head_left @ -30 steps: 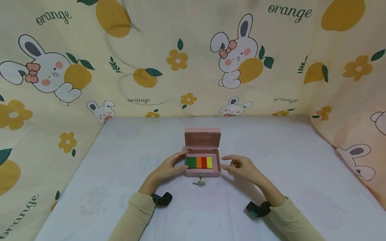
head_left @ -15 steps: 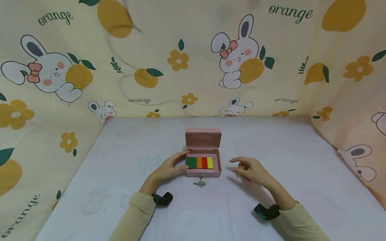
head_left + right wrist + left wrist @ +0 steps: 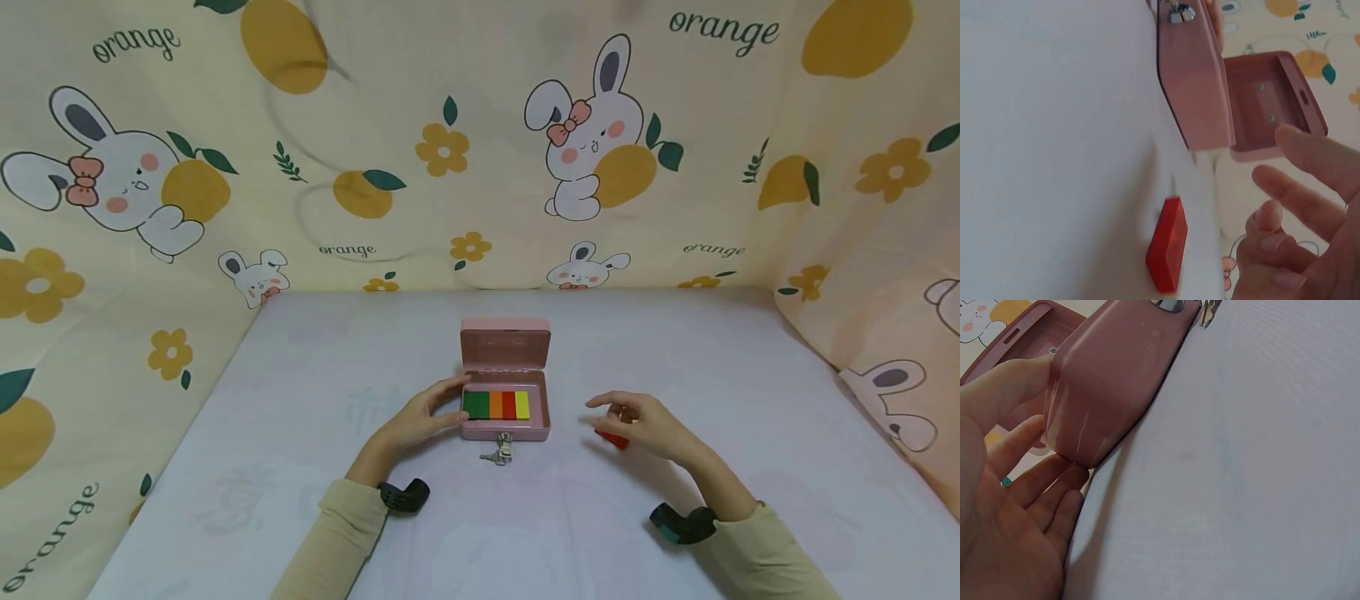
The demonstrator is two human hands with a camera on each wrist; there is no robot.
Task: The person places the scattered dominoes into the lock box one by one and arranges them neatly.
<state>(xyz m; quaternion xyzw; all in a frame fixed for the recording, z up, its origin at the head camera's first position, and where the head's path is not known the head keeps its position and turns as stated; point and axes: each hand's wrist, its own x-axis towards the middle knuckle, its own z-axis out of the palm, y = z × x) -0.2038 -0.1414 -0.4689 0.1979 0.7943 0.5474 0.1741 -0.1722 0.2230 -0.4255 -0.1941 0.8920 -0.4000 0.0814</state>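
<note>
A pink metal cash box (image 3: 467, 434) stands with its lid (image 3: 505, 348) raised. Inside, a row of green, orange, red and yellow blocks (image 3: 496, 405) lies side by side. Keys (image 3: 498, 454) hang from the lock at its front. My left hand (image 3: 420, 417) grips the box's left end; the left wrist view has thumb and fingertips at its corners. To the right of the box, my right hand (image 3: 641, 423) hovers with thumb and forefinger apart and the other fingers loosely bent. Below it a red block (image 3: 1168, 245) lies on the table, partly hidden in the head view.
A white cloth (image 3: 375, 350) covers the table. Behind and at both sides hangs a yellow curtain (image 3: 495, 75) printed with rabbits and oranges. Dark wrist cameras (image 3: 405, 497) sit on both wrists.
My right hand has moved right, away from the box, and the red block now shows beneath it. My left hand and the box have stayed in place.
</note>
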